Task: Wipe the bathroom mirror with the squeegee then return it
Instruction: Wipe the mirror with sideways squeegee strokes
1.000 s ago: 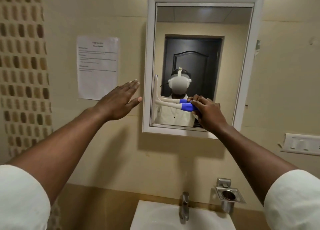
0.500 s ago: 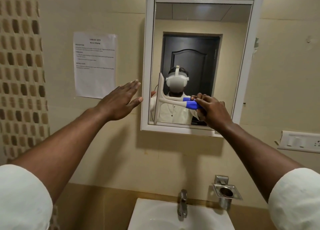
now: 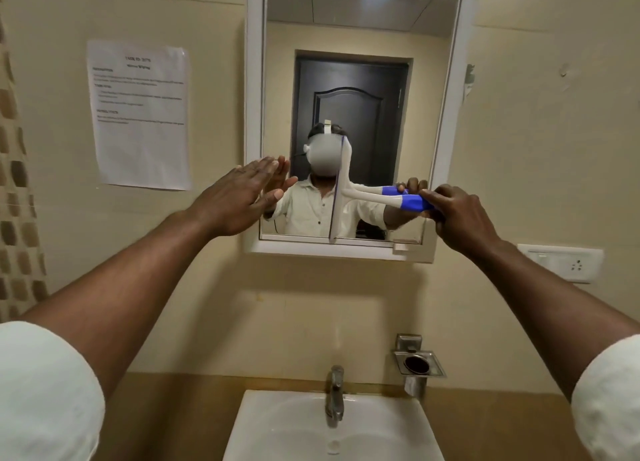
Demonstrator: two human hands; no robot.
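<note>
Left to right: a printed notice hangs on the wall to the left of the left hand, which is raised flat with fingers straight and holding nothing, its fingertips over the left edge of the mirror; half a second earlier it lay wholly left of the white frame. The squeegee has travelled rightward since then: its blade, upright on the glass, now stands about mid-mirror, between the two hands, where before it lay near the left edge. The right hand wraps its fingers round the blue handle, in front of the frame's lower right corner, partly hiding it. Right of that hand is a wall switch plate. Below the hands sit the tap, basin and a metal holder.
</note>
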